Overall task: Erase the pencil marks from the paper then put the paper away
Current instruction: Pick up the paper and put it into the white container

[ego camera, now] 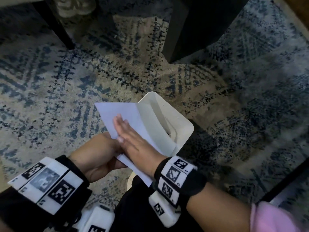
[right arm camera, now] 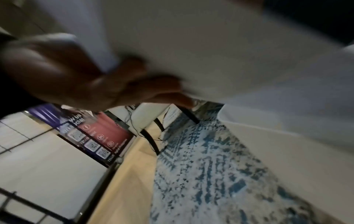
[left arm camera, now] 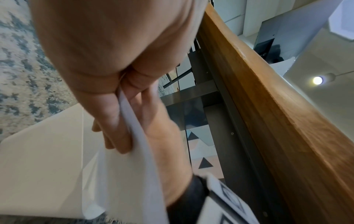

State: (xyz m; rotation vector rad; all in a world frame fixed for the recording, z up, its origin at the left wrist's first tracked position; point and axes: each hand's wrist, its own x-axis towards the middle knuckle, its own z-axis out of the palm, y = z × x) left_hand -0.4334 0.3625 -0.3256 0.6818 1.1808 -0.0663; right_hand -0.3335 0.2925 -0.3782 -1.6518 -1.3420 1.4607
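Our left hand (ego camera: 100,153) pinches the paper (ego camera: 123,113) from beneath, steadying it over the white bin (ego camera: 180,124) on the rug (ego camera: 50,81). Our right hand (ego camera: 133,139) lies flat, fingers straight, on top, probably guiding the sheet toward the bin's opening.

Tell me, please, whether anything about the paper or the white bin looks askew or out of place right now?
Nothing is spilled or torn. The paper sits skewed, one corner jutting out over the rug beyond the white bin. The left hand grips its near edge while the right hand lies flat on top. Any pencil marks are not visible.
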